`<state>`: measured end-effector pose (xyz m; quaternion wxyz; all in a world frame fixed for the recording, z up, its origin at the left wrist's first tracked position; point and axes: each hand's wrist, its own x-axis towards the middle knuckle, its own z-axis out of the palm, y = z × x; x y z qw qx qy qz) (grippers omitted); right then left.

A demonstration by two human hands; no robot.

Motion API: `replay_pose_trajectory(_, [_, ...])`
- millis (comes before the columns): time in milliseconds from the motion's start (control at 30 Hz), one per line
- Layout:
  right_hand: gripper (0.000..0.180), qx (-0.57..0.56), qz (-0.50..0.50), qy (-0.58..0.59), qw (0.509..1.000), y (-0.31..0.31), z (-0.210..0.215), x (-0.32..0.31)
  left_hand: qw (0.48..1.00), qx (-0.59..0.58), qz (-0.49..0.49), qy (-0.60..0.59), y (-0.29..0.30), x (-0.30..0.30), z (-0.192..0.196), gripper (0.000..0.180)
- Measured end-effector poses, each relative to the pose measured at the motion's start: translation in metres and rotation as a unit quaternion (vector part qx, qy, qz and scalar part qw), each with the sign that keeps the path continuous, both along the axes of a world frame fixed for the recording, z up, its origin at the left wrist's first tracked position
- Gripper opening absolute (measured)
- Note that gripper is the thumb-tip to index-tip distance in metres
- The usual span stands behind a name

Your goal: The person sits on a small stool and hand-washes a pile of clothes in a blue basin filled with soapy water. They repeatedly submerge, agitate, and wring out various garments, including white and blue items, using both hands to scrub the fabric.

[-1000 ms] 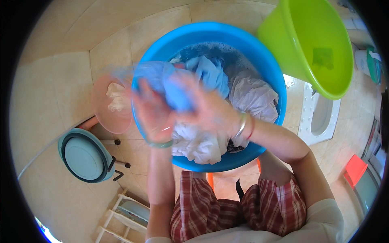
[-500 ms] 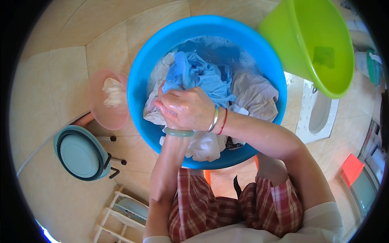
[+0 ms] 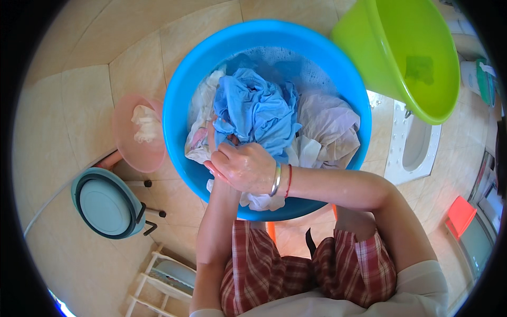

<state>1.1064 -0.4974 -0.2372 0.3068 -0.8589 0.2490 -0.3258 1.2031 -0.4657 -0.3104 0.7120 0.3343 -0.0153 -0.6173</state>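
Note:
A large blue basin (image 3: 177,142) holds soapy water and wet laundry. On top lies a crumpled light-blue garment (image 3: 259,111). My left hand (image 3: 212,132) is at its near-left edge, mostly covered by my right hand and the cloth, so its grip does not show. Across my left wrist lies my right hand (image 3: 246,168), its fingers curled around it. White cloth (image 3: 261,201) shows below my right hand. A greyish-white garment (image 3: 330,127) sits at the right of the pile, and whitish cloth (image 3: 203,111) at the left.
A green tub (image 3: 393,79) stands tilted at the far right, by a white squat toilet (image 3: 393,150). To the left are a pink bowl (image 3: 124,129) with white cloth in it and a folded teal basin (image 3: 108,206). A white rack (image 3: 158,285) stands at the lower left.
My right hand has slid down from my left hand onto the wrist, covering the green bangle. The blue garment now lies more spread out toward my hands.

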Motion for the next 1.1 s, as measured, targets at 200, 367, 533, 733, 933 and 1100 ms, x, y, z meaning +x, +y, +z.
replay_pose_trajectory(200, [0.022, 0.058, -0.094, 0.078, 0.991, -0.075, -0.064, 0.003, 0.969, 0.239, 0.053, 0.031, -0.023, -0.040, 0.044, 0.030])
replay_pose_trajectory(367, [0.024, 0.124, -0.072, 0.083, 0.986, -0.038, -0.048, 0.003, 0.891, 0.367, 0.047, -0.264, -0.014, -0.043, 0.040, 0.035])
replay_pose_trajectory(533, [0.020, 0.033, 0.011, 0.036, 0.999, 0.011, -0.011, 0.003, 0.951, 0.048, 0.107, -0.285, 0.008, -0.033, 0.029, 0.030])
replay_pose_trajectory(733, [0.025, 0.184, -0.076, 0.115, 0.973, -0.081, -0.061, -0.010, 0.957, 0.276, 0.073, -0.050, -0.021, -0.022, 0.099, 0.034])
replay_pose_trajectory(933, [0.030, 0.232, -0.162, 0.073, 0.956, -0.123, -0.090, -0.085, 0.854, 0.240, 0.116, -0.447, 0.000, 0.051, 0.080, 0.034])
replay_pose_trajectory(1100, [0.018, 0.209, -0.022, 0.327, 0.921, -0.114, -0.094, -0.097, 0.631, 0.172, 0.099, -0.750, -0.008, 0.049, 0.085, 0.039])
